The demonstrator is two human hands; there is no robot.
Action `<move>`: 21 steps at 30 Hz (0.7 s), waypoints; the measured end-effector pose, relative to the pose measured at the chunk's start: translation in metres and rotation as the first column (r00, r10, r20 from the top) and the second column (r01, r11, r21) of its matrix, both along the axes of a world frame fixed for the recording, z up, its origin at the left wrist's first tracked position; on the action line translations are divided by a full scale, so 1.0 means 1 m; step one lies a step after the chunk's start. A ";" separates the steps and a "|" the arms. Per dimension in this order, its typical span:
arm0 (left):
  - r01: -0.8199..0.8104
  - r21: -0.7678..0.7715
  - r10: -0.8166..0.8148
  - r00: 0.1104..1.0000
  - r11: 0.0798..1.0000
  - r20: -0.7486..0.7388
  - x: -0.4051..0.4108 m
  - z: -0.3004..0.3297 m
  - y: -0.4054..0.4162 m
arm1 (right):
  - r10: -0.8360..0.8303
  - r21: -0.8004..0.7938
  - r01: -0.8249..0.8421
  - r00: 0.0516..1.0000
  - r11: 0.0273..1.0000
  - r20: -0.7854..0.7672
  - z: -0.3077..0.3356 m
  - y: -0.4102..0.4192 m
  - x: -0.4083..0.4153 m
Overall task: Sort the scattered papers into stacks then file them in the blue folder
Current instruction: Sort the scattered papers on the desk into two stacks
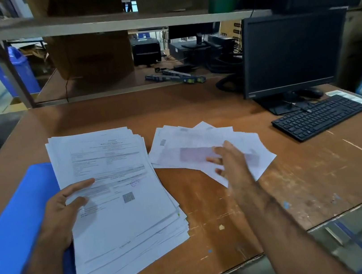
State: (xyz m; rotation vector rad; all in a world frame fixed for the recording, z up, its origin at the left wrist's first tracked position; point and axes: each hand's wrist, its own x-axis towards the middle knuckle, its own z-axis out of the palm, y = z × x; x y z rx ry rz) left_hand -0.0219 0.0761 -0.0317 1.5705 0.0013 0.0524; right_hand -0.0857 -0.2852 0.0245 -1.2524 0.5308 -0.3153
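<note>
Blue folder flat on desk, closed; contents not visible. Left hand grips paper stack overlapping folder's right edge. Right hand, fingers loose, blurred, over fanned slips right of folder.

Folder, lower left of frame: showing solid bright blue. Paper stack, centre left: showing white with fine black print and one blue stamp. Loose sheets, centre: showing white with pale purple blocks. Table: showing scuffed brown. Keyboard and monitor, right: showing black. Bin, upper left: showing blue.
</note>
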 end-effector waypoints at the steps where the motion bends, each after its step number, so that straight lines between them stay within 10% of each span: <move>1: -0.005 0.000 0.005 1.000 1.000 -0.003 0.000 -0.001 0.001 | 0.086 0.019 -0.086 0.996 0.996 0.008 0.000 0.017 -0.007; 9: -0.022 -0.009 0.022 1.000 1.000 -0.009 -0.001 0.002 -0.002 | 0.527 0.143 -0.511 0.841 0.848 -0.123 0.006 0.106 -0.018; 13: -0.013 -0.003 0.013 1.000 1.000 0.013 -0.003 0.004 -0.002 | 0.393 -0.421 -0.428 0.903 0.800 -0.171 0.016 0.083 0.000; 16: -0.005 -0.006 0.006 1.000 1.000 0.021 -0.002 0.003 -0.002 | 0.251 -0.898 -0.308 0.939 0.315 -0.234 -0.005 0.043 0.033; 18: -0.005 -0.016 0.005 1.000 1.000 0.021 -0.002 0.003 -0.002 | 0.170 -0.882 -0.472 0.868 -0.012 -0.467 -0.030 0.021 0.045; 21: -0.016 -0.032 0.017 1.000 0.999 0.008 0.001 -0.001 0.000 | 0.063 -0.796 -0.602 0.793 -0.069 -0.606 -0.061 0.015 0.045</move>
